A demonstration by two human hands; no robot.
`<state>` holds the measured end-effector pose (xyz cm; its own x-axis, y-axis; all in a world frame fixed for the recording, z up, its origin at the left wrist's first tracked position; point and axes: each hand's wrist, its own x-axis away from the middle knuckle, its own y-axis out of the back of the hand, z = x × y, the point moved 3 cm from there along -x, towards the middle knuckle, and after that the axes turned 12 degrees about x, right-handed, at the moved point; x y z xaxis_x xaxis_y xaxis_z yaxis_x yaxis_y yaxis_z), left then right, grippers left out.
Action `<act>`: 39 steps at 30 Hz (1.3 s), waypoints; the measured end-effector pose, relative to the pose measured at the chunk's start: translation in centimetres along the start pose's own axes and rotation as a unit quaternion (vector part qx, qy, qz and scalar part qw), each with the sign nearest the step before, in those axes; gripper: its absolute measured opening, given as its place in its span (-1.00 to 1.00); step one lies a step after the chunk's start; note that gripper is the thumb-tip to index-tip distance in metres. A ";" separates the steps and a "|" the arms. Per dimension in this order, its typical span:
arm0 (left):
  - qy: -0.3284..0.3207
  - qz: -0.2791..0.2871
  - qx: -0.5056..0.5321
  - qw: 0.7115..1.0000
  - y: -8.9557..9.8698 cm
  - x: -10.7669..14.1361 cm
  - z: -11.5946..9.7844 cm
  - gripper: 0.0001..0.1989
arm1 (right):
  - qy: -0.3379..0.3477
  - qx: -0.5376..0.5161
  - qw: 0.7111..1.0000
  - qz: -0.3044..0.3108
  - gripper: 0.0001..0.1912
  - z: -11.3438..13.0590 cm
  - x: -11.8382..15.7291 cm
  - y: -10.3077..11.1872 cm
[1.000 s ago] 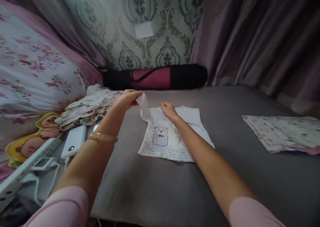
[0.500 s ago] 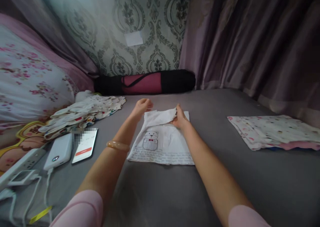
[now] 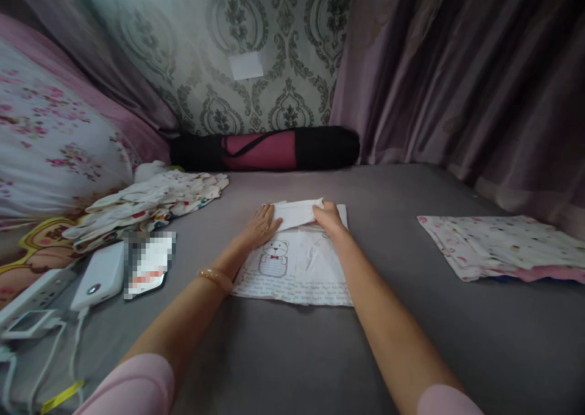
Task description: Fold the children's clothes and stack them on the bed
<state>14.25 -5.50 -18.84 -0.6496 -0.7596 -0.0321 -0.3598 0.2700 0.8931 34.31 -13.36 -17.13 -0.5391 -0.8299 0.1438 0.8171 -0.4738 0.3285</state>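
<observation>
A white garment [image 3: 315, 262] with a bear drawing and rows of printed lettering lies in front of me, its far part folded over as a narrow flap. My left hand [image 3: 262, 225] rests flat on the garment's far left side, fingers spread against the flap's left end. At the flap's right end, my right hand [image 3: 327, 215] pinches the cloth between thumb and fingers. The garment's kind cannot be made out for certain.
Folded printed clothes [image 3: 507, 244] lie to the right, loose clothes [image 3: 155, 202] to the left. Nearer left are a phone [image 3: 153, 259], a white power bank [image 3: 100, 275], a power strip [image 3: 39, 293] and cables. A black and maroon roll bag [image 3: 265, 152] lies along the wall.
My left hand has come down from above the garment's far left corner and now lies flat on it. My right hand keeps its hold; the flap looks flatter and straighter.
</observation>
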 end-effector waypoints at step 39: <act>-0.083 0.044 -0.141 0.986 -0.2 -1.1 -2.6 -0.38 | 0.204 0.518 0.828 0.059 -0.43 0.6 3.6 -2.8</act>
<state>16.78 -6.22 -17.84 -0.7789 -0.6272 -0.0017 -0.1131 0.1378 0.9840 30.00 -14.83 -16.97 -0.1821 -0.9829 -0.0260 0.1304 -0.0503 0.9902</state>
